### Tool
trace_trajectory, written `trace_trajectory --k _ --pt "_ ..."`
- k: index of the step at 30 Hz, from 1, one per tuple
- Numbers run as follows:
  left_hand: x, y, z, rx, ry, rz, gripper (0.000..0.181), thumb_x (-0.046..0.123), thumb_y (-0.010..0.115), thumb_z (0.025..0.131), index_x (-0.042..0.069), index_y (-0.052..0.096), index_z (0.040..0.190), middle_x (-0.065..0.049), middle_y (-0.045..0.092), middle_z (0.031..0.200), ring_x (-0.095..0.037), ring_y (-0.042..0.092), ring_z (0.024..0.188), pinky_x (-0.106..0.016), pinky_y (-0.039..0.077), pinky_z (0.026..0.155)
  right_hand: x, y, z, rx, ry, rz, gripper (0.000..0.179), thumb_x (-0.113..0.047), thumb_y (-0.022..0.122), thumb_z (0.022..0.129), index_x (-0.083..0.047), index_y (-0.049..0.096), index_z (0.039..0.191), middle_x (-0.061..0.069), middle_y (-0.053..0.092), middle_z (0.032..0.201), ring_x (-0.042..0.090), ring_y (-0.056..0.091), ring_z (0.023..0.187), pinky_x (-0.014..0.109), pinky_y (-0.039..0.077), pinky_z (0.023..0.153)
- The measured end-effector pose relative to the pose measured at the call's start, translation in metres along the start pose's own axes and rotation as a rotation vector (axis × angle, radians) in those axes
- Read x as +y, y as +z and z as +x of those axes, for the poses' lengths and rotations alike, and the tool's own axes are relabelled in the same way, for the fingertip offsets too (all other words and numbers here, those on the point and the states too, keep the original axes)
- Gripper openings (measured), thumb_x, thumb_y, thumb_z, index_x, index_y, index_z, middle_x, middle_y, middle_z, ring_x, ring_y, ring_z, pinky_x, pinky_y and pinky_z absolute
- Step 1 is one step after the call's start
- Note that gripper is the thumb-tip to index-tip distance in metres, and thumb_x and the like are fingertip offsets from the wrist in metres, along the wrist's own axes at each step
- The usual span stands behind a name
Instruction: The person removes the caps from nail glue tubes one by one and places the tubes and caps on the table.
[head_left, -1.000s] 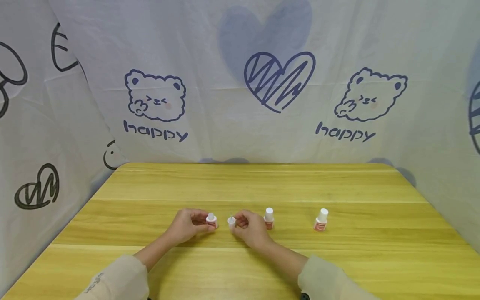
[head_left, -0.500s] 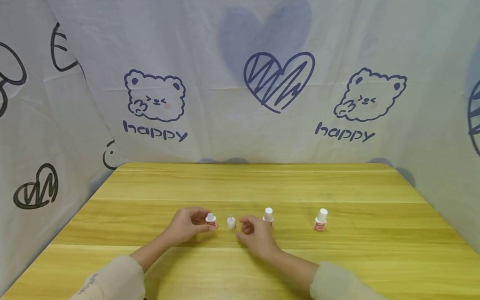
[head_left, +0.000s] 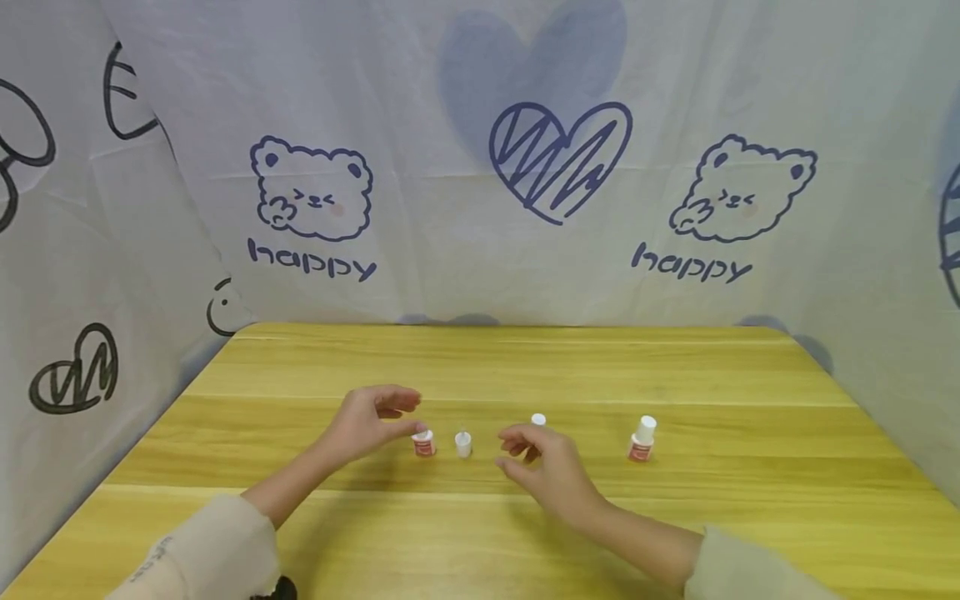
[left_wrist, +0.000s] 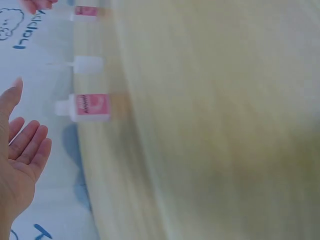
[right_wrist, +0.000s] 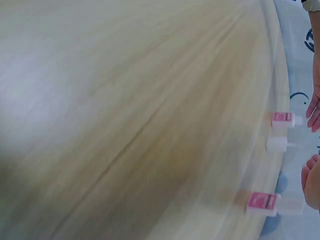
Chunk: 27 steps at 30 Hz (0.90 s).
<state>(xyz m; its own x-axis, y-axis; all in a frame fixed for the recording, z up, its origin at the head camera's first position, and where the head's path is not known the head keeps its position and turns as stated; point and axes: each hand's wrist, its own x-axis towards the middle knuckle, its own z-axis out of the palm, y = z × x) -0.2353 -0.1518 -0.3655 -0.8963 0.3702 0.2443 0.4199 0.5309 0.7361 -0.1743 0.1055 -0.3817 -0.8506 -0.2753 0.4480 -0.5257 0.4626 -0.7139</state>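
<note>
A small white bottle [head_left: 424, 447] with a pink label stands uncapped on the table, its pale neck showing in the left wrist view. Just behind and left of it, my left hand [head_left: 366, 427] hovers with fingers apart, its thumb overlapping the bottle's top in the head view; the palm of this hand [left_wrist: 22, 165] holds nothing. To the bottle's right a white cap [head_left: 463, 446] stands upside down, a thin applicator [left_wrist: 62, 64] sticking out of it. My right hand [head_left: 553, 471], fingers loosely bent and nothing between them, hangs in front of a second, capped bottle [head_left: 538, 419], hiding most of it.
Farther right stands another capped bottle [head_left: 642, 442] with the same pink label. All of these stand in a row across the yellow wood-grain table [head_left: 480, 533]. A white cloth [head_left: 450, 250] with bear and heart drawings hangs behind the table and along its sides.
My right hand has let go of the cap and drawn back to the right. My left hand has released the uncapped bottle and lifted up and away from it.
</note>
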Motion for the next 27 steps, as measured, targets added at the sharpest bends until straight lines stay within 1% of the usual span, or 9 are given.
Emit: trace_trajectory --k 2,5,11,16,22,27 --pt "0.006 -0.002 0.002 0.004 0.007 -0.013 0.041 0.018 0.073 0.08 -0.004 0.062 0.112 -0.021 0.066 0.11 -0.033 0.063 0.1 -0.033 0.053 0.084 0.0 -0.006 0.0 0.029 -0.035 -0.022 0.017 -0.002 0.071 0.078 -0.001 0.066 0.094 0.01 0.067 0.083 0.014 0.06 0.075 0.021 0.052 0.066" --pt "0.015 -0.003 0.004 0.008 0.011 -0.031 0.04 0.019 0.073 0.08 -0.004 0.063 0.112 -0.02 0.066 0.111 -0.033 0.063 0.1 -0.033 0.053 0.085 0.002 -0.016 0.001 0.067 -0.062 -0.051 0.015 -0.002 0.072 0.077 -0.002 0.066 0.091 0.008 0.067 0.081 0.01 0.059 0.072 0.022 0.052 0.065" --pt "0.03 0.002 0.004 -0.008 0.006 -0.095 0.039 0.018 0.073 0.081 -0.002 0.063 0.113 -0.02 0.065 0.113 -0.032 0.063 0.102 -0.034 0.053 0.086 0.009 -0.032 0.005 0.105 -0.057 -0.099 0.018 -0.001 0.074 0.075 -0.001 0.066 0.092 0.002 0.066 0.079 0.01 0.059 0.073 0.024 0.051 0.064" --pt "0.04 0.012 0.006 -0.019 0.028 -0.12 0.038 0.016 0.073 0.08 -0.003 0.063 0.111 -0.019 0.066 0.112 -0.03 0.063 0.101 -0.036 0.052 0.087 0.012 -0.046 0.009 0.116 -0.058 -0.12 0.02 -0.001 0.073 0.075 0.001 0.066 0.094 0.006 0.068 0.083 0.014 0.06 0.075 0.023 0.051 0.065" --pt "0.054 0.029 0.013 -0.017 0.05 -0.155 0.036 0.015 0.074 0.079 -0.001 0.065 0.111 -0.018 0.066 0.111 -0.028 0.065 0.099 -0.04 0.052 0.087 0.016 -0.062 0.015 0.103 -0.062 -0.169 0.02 -0.004 0.072 0.078 -0.001 0.067 0.097 0.009 0.068 0.086 0.018 0.062 0.079 0.025 0.053 0.067" --pt "0.061 0.046 0.02 -0.025 0.111 -0.178 0.036 0.015 0.073 0.08 -0.002 0.064 0.111 -0.019 0.066 0.11 -0.029 0.064 0.1 -0.038 0.052 0.086 0.023 -0.069 0.023 0.103 -0.044 -0.144 0.022 -0.002 0.072 0.078 0.001 0.066 0.099 0.013 0.069 0.089 0.021 0.063 0.08 0.027 0.054 0.069"
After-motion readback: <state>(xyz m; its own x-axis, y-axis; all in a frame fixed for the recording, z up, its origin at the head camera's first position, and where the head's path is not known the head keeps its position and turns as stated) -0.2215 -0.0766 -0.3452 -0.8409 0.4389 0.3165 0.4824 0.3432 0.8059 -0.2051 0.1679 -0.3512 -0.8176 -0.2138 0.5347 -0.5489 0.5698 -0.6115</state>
